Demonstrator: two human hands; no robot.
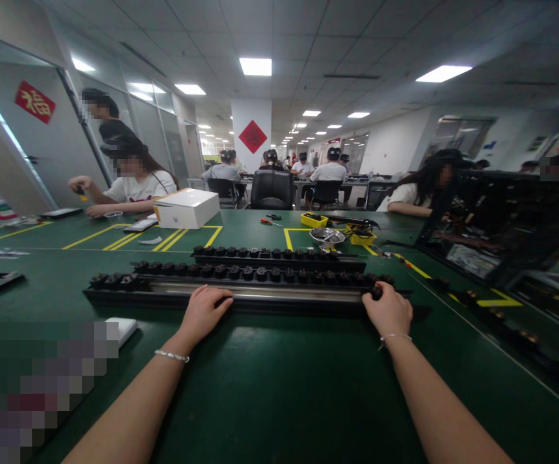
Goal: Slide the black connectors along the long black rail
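front rail (284, 295), one long black length with a single shiny strip along its channel, lies flat on the green desk (279, 393) directly before the wearer. its long axis runs left to right across the view, one end pointing left, the other right. three round black parts (113, 279) sit in a row at its left end. the left hand (206, 308) rests on it left of the middle, fingers together and bent, thumb out; whether they grip its edge, i cannot tell. the right hand (391, 309) is near the right end, thumb and fingers closed on one small dark piece (377, 292). one bracelet (172, 355) circles each wrist. just behind, two more rails (279, 261) lie nearly parallel, each topped by a row of dark knobs (248, 274) too crowded to count surely. farther out are one metal bowl (326, 231), two yellow trays (314, 221), one red-handled screwdriver (266, 222) and one white box (189, 211). one open computer case (482, 216) stands at right. two people (139, 188) sit beyond, one left, one right.
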